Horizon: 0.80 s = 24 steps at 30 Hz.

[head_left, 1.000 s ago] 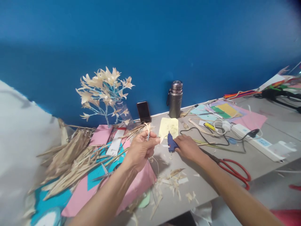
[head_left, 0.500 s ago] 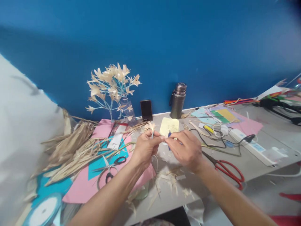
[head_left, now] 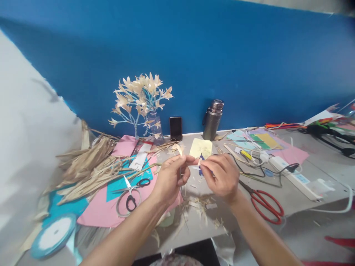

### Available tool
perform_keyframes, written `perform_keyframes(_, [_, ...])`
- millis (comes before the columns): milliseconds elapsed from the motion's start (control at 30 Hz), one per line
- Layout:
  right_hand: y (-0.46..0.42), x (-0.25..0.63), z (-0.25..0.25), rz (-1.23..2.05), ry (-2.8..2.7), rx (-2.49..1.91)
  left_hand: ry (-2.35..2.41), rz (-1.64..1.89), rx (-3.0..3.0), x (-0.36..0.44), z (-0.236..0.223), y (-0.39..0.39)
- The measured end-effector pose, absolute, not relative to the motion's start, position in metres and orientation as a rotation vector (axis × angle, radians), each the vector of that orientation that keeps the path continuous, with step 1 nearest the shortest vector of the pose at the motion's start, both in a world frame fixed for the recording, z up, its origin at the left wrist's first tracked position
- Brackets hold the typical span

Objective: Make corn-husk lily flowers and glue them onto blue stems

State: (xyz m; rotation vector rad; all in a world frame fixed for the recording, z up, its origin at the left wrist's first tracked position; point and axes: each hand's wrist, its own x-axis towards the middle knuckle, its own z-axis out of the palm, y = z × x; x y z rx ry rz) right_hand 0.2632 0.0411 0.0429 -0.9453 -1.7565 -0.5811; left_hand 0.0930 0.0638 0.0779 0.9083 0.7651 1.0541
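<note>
In the head view, my left hand (head_left: pixel 171 175) is closed around a small cream husk flower (head_left: pixel 178 148), whose petals stick up above the thumb. The flower's thin stem runs down between the fingers. Just to the right, my right hand (head_left: pixel 221 173) is pinched, thumb against forefinger, close to the left forefinger's tip. A tiny pale bit may be in that pinch, but it is too small to name. Behind the right fingertips lies a dark blue object (head_left: pixel 201 158), partly hidden. A yellow paper square (head_left: pixel 200 147) is beyond it. Pale husk scraps (head_left: pixel 203 208) litter the table below my hands.
Dried husks (head_left: pixel 94 162), black-handled scissors (head_left: pixel 130 190) and a blue ribbon roll (head_left: pixel 54 236) lie left. Husk flowers (head_left: pixel 144 92) in a bottle, a phone (head_left: pixel 175 128) and a flask (head_left: pixel 213 120) stand behind. Red-handled scissors (head_left: pixel 267 207) and a power strip (head_left: pixel 295 177) lie right.
My right fingertips have drawn slightly away from the left thumb, and the left forefinger now points toward them. The left hand keeps the flower. The camera view has shifted a little.
</note>
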Motion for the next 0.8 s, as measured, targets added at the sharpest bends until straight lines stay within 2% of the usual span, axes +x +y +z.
perform_keyframes(100, [0.039,0.258,0.045,-0.376,-1.630,-0.974,0.818,1.010,0.993,0.087,0.077,0.057])
perform_keyframes(267, [0.035,0.245,0.046,0.401,-1.184,-1.089,0.856,0.936,1.021,0.077,0.071,0.048])
perform_keyframes(333, [0.034,0.238,0.046,0.590,-1.076,-1.031,0.825,0.899,1.005,0.075,0.068,0.045])
perform_keyframes(600, [0.026,0.218,0.048,0.524,-1.025,-0.891,0.683,0.865,0.957,0.071,0.064,0.037])
perform_keyframes(800, [0.016,0.224,0.047,0.523,-0.988,-0.913,0.899,1.196,1.158,0.065,0.056,0.035])
